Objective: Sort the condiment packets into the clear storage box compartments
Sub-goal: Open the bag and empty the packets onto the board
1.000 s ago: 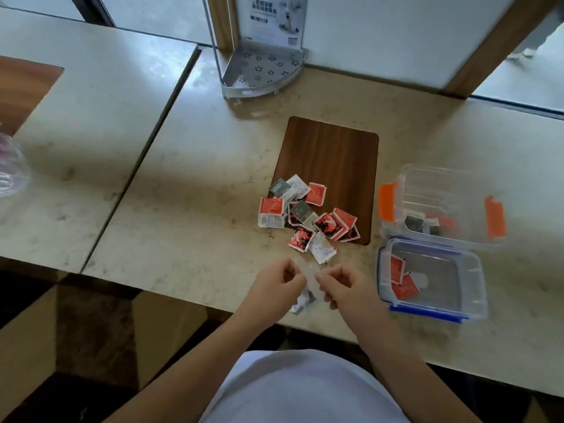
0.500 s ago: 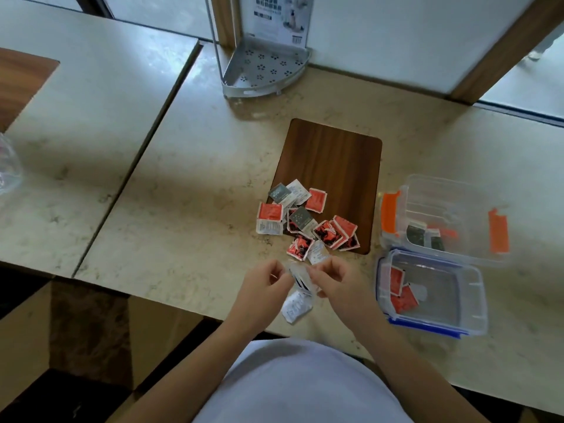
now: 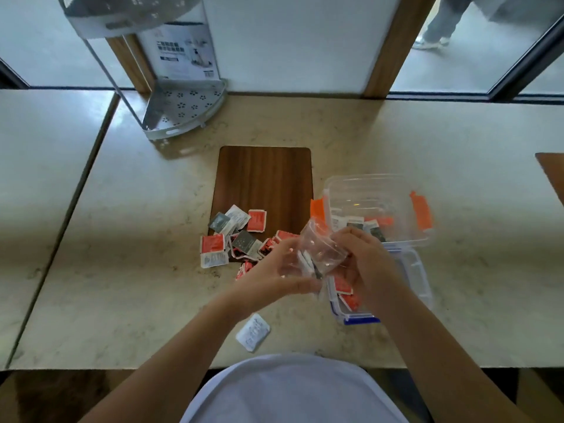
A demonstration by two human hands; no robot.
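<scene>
A pile of red, white and grey condiment packets (image 3: 236,239) lies at the near end of a dark wooden board (image 3: 265,184). My left hand (image 3: 276,276) and my right hand (image 3: 363,264) both grip a small clear plastic bag (image 3: 320,247) with packets inside, held just above the table beside the boxes. A clear box with orange clips (image 3: 378,206) holds a few grey and white packets. In front of it, a blue-rimmed box (image 3: 409,279) holds red packets, partly hidden by my right hand. One white packet (image 3: 252,332) lies alone near the table's front edge.
A grey perforated corner rack (image 3: 183,108) with a printed card stands at the back left. A seam (image 3: 85,181) divides this table from another on the left. A second wooden board (image 3: 552,172) shows at the right edge. A person's legs appear beyond the window.
Both hands rose and shifted right toward the boxes, now holding a clear bag between them. The white packet stays on the table near the front edge. The camera tilted up.
</scene>
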